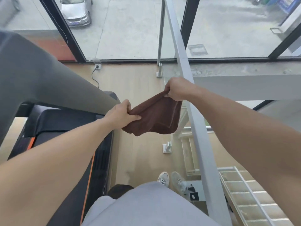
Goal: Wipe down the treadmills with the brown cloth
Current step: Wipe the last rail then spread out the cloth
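Note:
A brown cloth (156, 118) hangs in the air between my two hands, folded and sagging below them. My left hand (121, 114) pinches its near left edge. My right hand (176, 90) grips the far right corner, a little higher. The treadmill (65, 118) stands to my left, with a black deck, orange trim along its side and a thick grey upright arm (40, 79) slanting across the upper left. The cloth is held just right of the treadmill, over the wooden floor, not touching it.
A grey metal handrail (192, 111) with glass panels runs diagonally on my right, with stairs (241, 198) below it. Floor-to-ceiling windows with black frames (70, 35) stand ahead. A power cable and socket (97, 66) lie on the wooden floor. My shoes (169, 178) are in the narrow aisle.

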The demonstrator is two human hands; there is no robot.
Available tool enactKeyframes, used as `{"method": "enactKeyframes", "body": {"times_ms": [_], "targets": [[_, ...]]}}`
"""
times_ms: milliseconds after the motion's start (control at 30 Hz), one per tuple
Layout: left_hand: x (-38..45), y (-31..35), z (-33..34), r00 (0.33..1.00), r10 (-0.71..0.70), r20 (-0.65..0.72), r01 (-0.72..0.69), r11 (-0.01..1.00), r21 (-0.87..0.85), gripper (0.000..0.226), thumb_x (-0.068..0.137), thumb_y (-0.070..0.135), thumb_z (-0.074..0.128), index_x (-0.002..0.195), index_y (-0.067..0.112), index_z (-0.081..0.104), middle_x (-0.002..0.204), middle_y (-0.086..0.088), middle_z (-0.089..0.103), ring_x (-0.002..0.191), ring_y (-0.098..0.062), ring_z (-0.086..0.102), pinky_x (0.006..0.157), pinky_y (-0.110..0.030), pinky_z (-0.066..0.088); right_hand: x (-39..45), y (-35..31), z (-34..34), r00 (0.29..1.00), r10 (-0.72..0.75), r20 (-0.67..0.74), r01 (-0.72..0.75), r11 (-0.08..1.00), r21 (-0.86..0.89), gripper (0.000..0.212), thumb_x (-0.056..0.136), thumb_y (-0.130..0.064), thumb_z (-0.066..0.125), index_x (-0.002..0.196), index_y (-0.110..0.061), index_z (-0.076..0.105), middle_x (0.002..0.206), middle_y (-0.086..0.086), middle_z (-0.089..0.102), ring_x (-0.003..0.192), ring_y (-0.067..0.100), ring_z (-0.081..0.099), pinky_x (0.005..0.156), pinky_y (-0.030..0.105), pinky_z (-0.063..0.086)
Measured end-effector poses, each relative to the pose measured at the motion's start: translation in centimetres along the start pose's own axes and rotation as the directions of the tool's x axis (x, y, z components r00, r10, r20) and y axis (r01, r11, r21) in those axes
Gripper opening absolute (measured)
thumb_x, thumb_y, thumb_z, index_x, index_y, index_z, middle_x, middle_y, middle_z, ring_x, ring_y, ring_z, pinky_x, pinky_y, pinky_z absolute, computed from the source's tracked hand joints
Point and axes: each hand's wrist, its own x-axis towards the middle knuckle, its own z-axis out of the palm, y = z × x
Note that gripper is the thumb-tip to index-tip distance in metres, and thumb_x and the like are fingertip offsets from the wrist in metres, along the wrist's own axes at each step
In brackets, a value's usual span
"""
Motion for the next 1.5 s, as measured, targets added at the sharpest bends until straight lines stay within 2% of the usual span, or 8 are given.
{"method": "enactKeyframes", "body": {"times_ms": [167,333,467,800,1033,1200,1333,1500], "targets": [[4.7,2.4,-2.3,0.991,-0.097,0.095,0.114,0.973,-0.200,0.054,0.089,0.073,0.055,0.109,0.026,0.071,0.097,0.005,0.073,0.087,-0.016,0.069,0.068,-0.027,0.052,6.9,0.0,-1.5,0.980,0.152,-0.129,-0.139,0.985,0.102,0.022,0.093,-0.012,0.054,0.107,-0.011,0.071,0.102,0.012,0.069,0.090,0.033,0.065,0.075,0.035,0.055],[10.9,5.7,-3.7,0.958,-0.273,0.087,0.269,0.753,-0.600,0.044,0.103,0.049,0.049,0.111,0.008,0.064,0.100,-0.011,0.070,0.083,-0.026,0.070,0.065,-0.034,0.060,11.9,-1.7,-0.9,0.975,0.170,0.146,-0.210,0.918,0.337,0.020,0.097,-0.012,0.057,0.107,-0.004,0.073,0.096,0.016,0.074,0.074,0.026,0.072,0.062,0.034,0.063],[15.8,7.1,-6.0,0.899,-0.400,0.179,0.391,0.547,-0.740,0.020,0.095,0.022,0.056,0.099,0.005,0.066,0.089,-0.021,0.070,0.071,-0.040,0.073,0.054,-0.045,0.063,14.4,-3.0,-0.2,0.962,0.074,0.261,-0.192,0.865,0.463,0.013,0.097,-0.022,0.064,0.097,-0.018,0.077,0.093,0.007,0.077,0.085,0.022,0.073,0.078,0.032,0.063],[22.4,10.6,-7.1,0.941,-0.244,0.236,0.339,0.650,-0.680,0.059,0.098,0.054,0.051,0.091,0.000,0.073,0.074,-0.014,0.076,0.068,-0.034,0.076,0.068,-0.044,0.065,16.7,1.8,0.8,0.982,0.102,0.156,-0.182,0.702,0.688,0.027,0.086,-0.025,0.082,0.109,-0.019,0.069,0.098,0.005,0.077,0.092,0.019,0.075,0.089,0.041,0.061],[23.9,15.7,-3.7,0.974,-0.197,-0.109,0.054,0.676,-0.735,0.049,0.096,0.048,0.035,0.080,0.020,0.072,0.074,0.000,0.076,0.082,-0.028,0.072,0.082,-0.045,0.059,13.7,7.7,-3.7,0.970,0.236,0.057,-0.167,0.477,0.863,0.030,0.102,0.000,0.048,0.102,-0.017,0.072,0.086,0.006,0.075,0.076,0.014,0.075,0.072,0.032,0.062],[23.9,16.1,-0.2,0.982,-0.121,0.147,0.186,0.770,-0.611,0.037,0.095,0.017,0.053,0.131,0.021,0.059,0.129,-0.001,0.062,0.118,-0.023,0.058,0.101,-0.038,0.050,11.1,13.9,-5.5,0.782,0.623,0.031,-0.314,0.350,0.882,0.021,0.092,-0.006,0.047,0.092,-0.008,0.068,0.086,0.013,0.068,0.074,0.026,0.067,0.073,0.047,0.063],[22.5,16.3,2.0,0.952,-0.065,0.299,0.233,0.787,-0.571,0.044,0.097,0.016,0.061,0.141,0.015,0.056,0.131,-0.007,0.062,0.118,-0.021,0.058,0.109,-0.038,0.046,9.4,17.8,-4.0,0.643,0.748,0.163,-0.400,0.148,0.904,0.016,0.094,-0.007,0.043,0.087,-0.012,0.056,0.090,0.013,0.064,0.080,0.028,0.063,0.065,0.041,0.060],[21.2,16.6,3.7,0.915,-0.003,0.404,0.239,0.809,-0.536,0.051,0.097,0.017,0.065,0.146,0.021,0.052,0.133,-0.001,0.060,0.111,-0.017,0.058,0.093,-0.029,0.049,8.8,19.4,-0.3,0.607,0.764,0.218,-0.483,0.137,0.865,0.020,0.095,-0.001,0.043,0.092,-0.013,0.058,0.100,0.012,0.057,0.084,0.029,0.056,0.069,0.035,0.052]]}}
